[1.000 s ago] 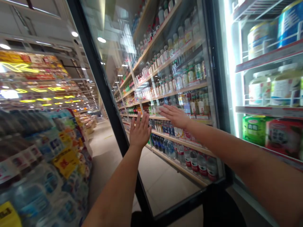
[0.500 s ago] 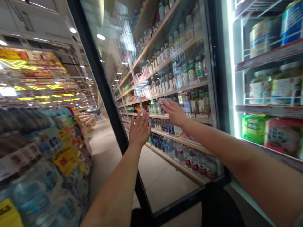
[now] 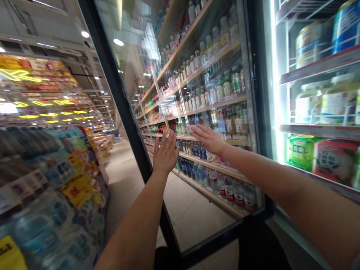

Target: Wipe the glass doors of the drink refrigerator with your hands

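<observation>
A glass door [image 3: 194,221] in a black frame stands swung out in front of me. My left hand [image 3: 165,152] lies flat on the pane near the frame's left side, fingers spread, holding nothing. Farther right on the pane, my right hand [image 3: 209,139] presses with outstretched fingers. A small white cloth [image 3: 192,129] shows at its fingertips; the rest is hidden under the hand. Behind the glass, bottles [image 3: 229,189] line wooden shelves.
To the right is a lit fridge with wire shelves [image 3: 323,131], holding jars, cans and a green pack [image 3: 300,152]. Wrapped water bottles [image 3: 36,228] are stacked at the left. A tiled aisle floor [image 3: 125,170] runs beyond the door's frame [image 3: 123,93].
My right hand has slid a little down the glass with the white cloth. My left hand stays flat in nearly the same place.
</observation>
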A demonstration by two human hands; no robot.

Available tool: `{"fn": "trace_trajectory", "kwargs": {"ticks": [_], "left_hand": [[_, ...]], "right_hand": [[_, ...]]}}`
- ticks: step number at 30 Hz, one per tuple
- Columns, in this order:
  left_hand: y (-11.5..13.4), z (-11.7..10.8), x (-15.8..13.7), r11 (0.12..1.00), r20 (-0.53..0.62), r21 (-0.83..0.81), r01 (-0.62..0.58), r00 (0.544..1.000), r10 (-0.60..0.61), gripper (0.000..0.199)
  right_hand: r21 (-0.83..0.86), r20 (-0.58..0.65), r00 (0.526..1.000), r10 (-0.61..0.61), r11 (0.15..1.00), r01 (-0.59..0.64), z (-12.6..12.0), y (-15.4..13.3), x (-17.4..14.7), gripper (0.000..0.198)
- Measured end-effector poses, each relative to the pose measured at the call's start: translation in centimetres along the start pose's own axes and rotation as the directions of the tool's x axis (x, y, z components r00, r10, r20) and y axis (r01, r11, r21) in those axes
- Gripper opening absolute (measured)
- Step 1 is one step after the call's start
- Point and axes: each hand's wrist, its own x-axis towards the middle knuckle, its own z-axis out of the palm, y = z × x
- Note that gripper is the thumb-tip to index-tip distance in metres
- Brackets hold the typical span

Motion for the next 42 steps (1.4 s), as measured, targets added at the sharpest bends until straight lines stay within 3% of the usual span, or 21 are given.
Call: {"fn": "trace_trajectory", "kwargs": {"ticks": [3,7,9,13,15,20,26,29,31,33,37,39,42], "left_hand": [[0.0,0.0,0.0,1.000,-0.007,-0.003,-0.001,1.000,0.001,0.070],[-0.1,0.0,-0.1,1.000,-0.004,-0.022,0.007,1.000,-0.008,0.069],[0.0,-0.1,-0.1,1.000,0.000,-0.027,0.010,1.000,-0.010,0.069],[0.0,-0.2,0.0,0.999,0.006,-0.038,0.007,1.000,-0.007,0.069],[0.0,-0.2,0.0,0.999,0.012,-0.042,0.009,1.000,-0.009,0.069],[0.0,-0.2,0.0,1.000,0.020,-0.012,0.012,1.000,-0.012,0.068],[0.2,-0.2,0.0,0.998,0.029,-0.054,0.033,0.999,-0.032,0.068],[0.2,-0.2,0.0,0.997,0.022,-0.067,0.037,0.999,-0.035,0.069],[0.2,-0.2,0.0,0.997,0.026,-0.066,0.036,0.999,-0.034,0.068],[0.2,-0.2,0.0,0.997,0.033,-0.065,0.035,0.999,-0.033,0.067],[0.2,-0.3,0.0,0.998,0.038,-0.054,0.029,0.999,-0.027,0.067],[0.2,-0.3,0.0,0.999,0.032,-0.041,0.024,0.999,-0.023,0.067],[0.2,-0.2,0.0,0.999,0.024,-0.040,0.024,0.999,-0.023,0.067]], "right_hand": [[-0.004,0.066,0.991,-0.117,0.993,0.117,-0.3,0.4,-0.1,0.073],[-0.037,-0.017,0.998,0.056,0.998,-0.057,-0.5,0.5,0.6,0.074],[-0.032,-0.043,0.996,0.080,0.996,-0.082,-0.1,-0.3,0.5,0.074],[0.003,0.059,0.989,-0.134,0.991,0.134,0.5,-2.1,-0.2,0.067],[-0.004,0.079,0.983,-0.164,0.986,0.165,0.3,-2.1,0.0,0.065],[-0.056,-0.049,0.996,0.068,0.996,-0.071,0.0,-1.6,0.8,0.071],[0.039,0.100,0.982,-0.160,0.987,0.157,-0.1,-1.6,0.2,0.069],[0.014,0.030,0.999,0.035,0.999,-0.036,-0.3,-0.9,0.8,0.073],[0.001,-0.044,0.986,0.161,0.987,-0.162,-0.3,-0.9,1.0,0.074],[0.005,-0.034,0.992,0.118,0.993,-0.118,-0.2,-1.1,0.8,0.073],[0.026,0.087,0.986,-0.142,0.990,0.141,-0.1,-1.4,0.2,0.068],[0.000,0.071,0.992,-0.103,0.995,0.103,-0.3,-1.1,0.3,0.069],[-0.037,-0.010,0.999,0.047,0.998,-0.048,-0.4,-0.9,0.5,0.073]]}}
